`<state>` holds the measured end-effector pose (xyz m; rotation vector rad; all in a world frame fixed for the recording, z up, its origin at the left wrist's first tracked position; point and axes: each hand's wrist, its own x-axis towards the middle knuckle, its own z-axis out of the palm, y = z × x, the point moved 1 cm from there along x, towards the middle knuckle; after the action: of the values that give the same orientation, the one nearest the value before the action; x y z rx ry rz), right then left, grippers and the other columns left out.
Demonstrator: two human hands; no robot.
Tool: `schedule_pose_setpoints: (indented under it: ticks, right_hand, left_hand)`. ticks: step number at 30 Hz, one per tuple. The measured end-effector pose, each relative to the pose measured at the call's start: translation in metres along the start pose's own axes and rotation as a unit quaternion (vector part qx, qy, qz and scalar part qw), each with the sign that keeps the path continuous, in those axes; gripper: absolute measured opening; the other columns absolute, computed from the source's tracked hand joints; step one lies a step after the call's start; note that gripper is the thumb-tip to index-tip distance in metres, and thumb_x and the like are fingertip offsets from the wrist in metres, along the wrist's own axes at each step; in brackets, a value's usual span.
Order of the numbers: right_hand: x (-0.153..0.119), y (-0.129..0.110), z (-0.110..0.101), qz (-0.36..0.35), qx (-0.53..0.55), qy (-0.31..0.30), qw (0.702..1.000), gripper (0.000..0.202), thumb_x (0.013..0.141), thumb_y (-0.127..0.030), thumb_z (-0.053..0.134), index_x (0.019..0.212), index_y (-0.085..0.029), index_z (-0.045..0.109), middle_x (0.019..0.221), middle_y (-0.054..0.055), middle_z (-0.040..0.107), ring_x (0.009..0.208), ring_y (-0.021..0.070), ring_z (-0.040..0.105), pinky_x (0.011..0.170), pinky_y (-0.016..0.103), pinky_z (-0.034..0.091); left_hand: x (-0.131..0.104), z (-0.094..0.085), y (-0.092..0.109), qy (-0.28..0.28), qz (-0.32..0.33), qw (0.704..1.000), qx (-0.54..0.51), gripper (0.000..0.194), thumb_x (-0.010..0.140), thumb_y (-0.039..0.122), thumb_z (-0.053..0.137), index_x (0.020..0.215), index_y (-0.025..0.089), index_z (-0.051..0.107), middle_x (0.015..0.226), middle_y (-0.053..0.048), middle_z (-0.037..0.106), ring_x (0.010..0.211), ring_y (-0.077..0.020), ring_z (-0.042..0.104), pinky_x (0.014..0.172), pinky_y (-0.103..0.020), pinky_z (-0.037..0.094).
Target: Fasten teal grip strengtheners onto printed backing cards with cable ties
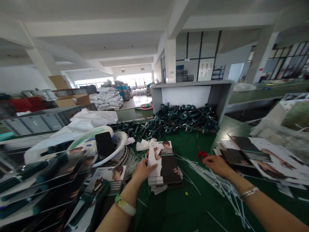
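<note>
My left hand (142, 169) grips the left edge of a printed card (160, 161) on top of a small stack, the thumb lying over its face. To the right, my right hand (218, 166) has its fingers pinched together beside red-handled scissors (202, 155), over the upper ends of loose white cable ties (217, 180). What those fingertips hold, if anything, I cannot make out. At lower left, dark green pliers (96, 196) lie on a printed card, near more carded pliers (36, 183) in a pile. Loose pliers (183, 117) are heaped behind the card stack.
A grey crate (223, 103) lies on its side around the heap of pliers. More printed cards (270, 158) spread at the right. A black phone (105, 145) rests on a white-rimmed basket (124, 138) at left, beside white plastic sheeting (89, 119). The tabletop (164, 212) is green.
</note>
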<state>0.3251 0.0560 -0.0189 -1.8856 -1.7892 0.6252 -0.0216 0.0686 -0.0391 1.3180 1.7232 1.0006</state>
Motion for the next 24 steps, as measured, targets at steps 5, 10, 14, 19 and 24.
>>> schedule_pose_setpoints:
  ticks: [5, 10, 14, 19, 24]
  right_hand:
    - [0.001, -0.008, 0.005, 0.034, 0.206, 0.030, 0.978, 0.040, 0.068, -0.053, 0.052, 0.074, -0.015, 0.062, 0.060, 0.003, 0.059, 0.043, 0.0087, 0.041, 0.039, 0.022, 0.025]
    - [0.004, -0.014, -0.010, 0.060, 0.353, 0.088, 0.929, 0.045, 0.062, -0.059, 0.056, 0.082, -0.019, 0.050, 0.062, -0.001, 0.056, 0.039, 0.0054, 0.037, 0.036, 0.019, 0.020]
    - [0.000, -0.034, -0.011, 0.053, 0.420, 0.062, 0.904, 0.045, 0.062, -0.058, 0.061, 0.082, -0.020, 0.048, 0.061, -0.003, 0.055, 0.038, 0.0045, 0.037, 0.035, 0.017, 0.018]
    - [-0.017, -0.072, 0.010, 0.029, 0.470, -0.014, 0.882, 0.043, 0.062, -0.052, 0.067, 0.085, -0.019, 0.052, 0.063, -0.002, 0.057, 0.040, 0.0047, 0.040, 0.034, 0.016, 0.016]
    - [-0.029, -0.102, 0.033, 0.024, 0.511, -0.085, 0.855, 0.043, 0.061, -0.045, 0.071, 0.089, -0.018, 0.052, 0.065, -0.002, 0.057, 0.043, 0.0043, 0.043, 0.034, 0.014, 0.013]
  left_hand:
    - [0.006, -0.006, -0.005, 0.019, -0.005, 0.999, -0.030, 0.028, 0.051, 0.028, 0.077, 0.068, 0.014, 0.061, 0.065, -0.004, 0.064, 0.068, -0.0211, 0.061, 0.061, -0.027, 0.042]
    - [-0.012, -0.005, 0.007, 0.016, -0.013, 0.991, -0.129, 0.035, 0.071, 0.034, 0.065, 0.096, 0.014, 0.051, 0.080, -0.005, 0.066, 0.068, -0.0163, 0.063, 0.061, -0.027, 0.048]
    - [-0.037, 0.005, 0.016, -0.054, -0.057, 0.963, -0.256, 0.046, 0.074, 0.026, 0.063, 0.111, 0.015, 0.040, 0.082, -0.007, 0.067, 0.065, -0.0171, 0.065, 0.061, -0.030, 0.051]
    - [-0.067, 0.020, 0.015, -0.096, -0.073, 0.914, -0.387, 0.065, 0.061, 0.025, 0.074, 0.116, 0.020, 0.039, 0.083, -0.005, 0.068, 0.064, -0.0179, 0.065, 0.061, -0.030, 0.051]
    - [-0.086, 0.027, 0.011, -0.072, -0.048, 0.889, -0.450, 0.061, 0.060, 0.029, 0.074, 0.110, 0.019, 0.042, 0.089, -0.005, 0.067, 0.070, -0.0175, 0.065, 0.066, -0.030, 0.050]
